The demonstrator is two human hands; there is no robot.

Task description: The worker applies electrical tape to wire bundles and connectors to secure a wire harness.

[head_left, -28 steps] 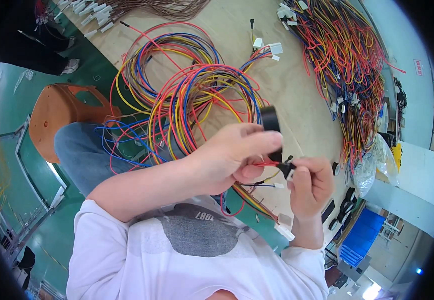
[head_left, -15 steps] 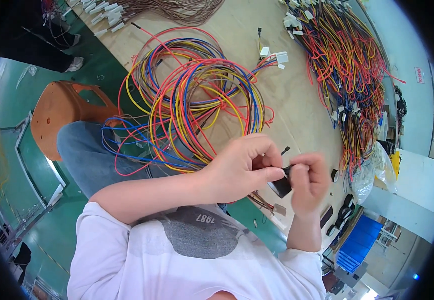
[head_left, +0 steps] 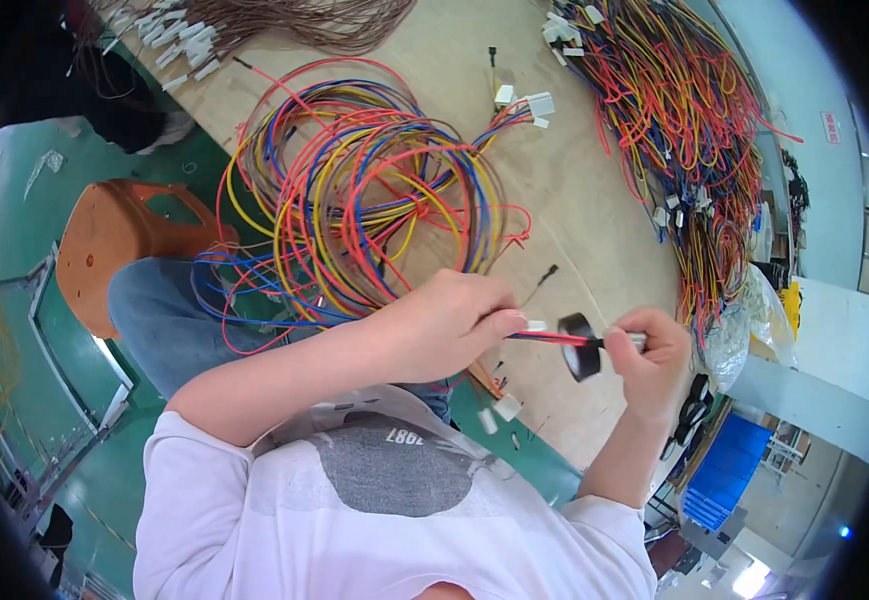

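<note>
My left hand is closed around a short stretch of wires, red and dark strands leaving its fingertips to the right. My right hand pinches the other end of that stretch, where black tape and a whitish connector show between the fingers. Between my hands a roll of black tape hangs at the wires, close to the right fingertips. Behind my left hand lies a large coil of red, blue, yellow and brown wires, with white connectors at its far right end.
A big heap of coloured wires covers the table's right side. Brown wires with white plugs lie far left. An orange stool stands left of the table. Black tape rolls sit at the right edge. Another person's legs show at far left.
My hands have moved apart, the right one rightward. Wires now show stretched between them, and the tape roll is plainly visible. The whole view has shifted slightly.
</note>
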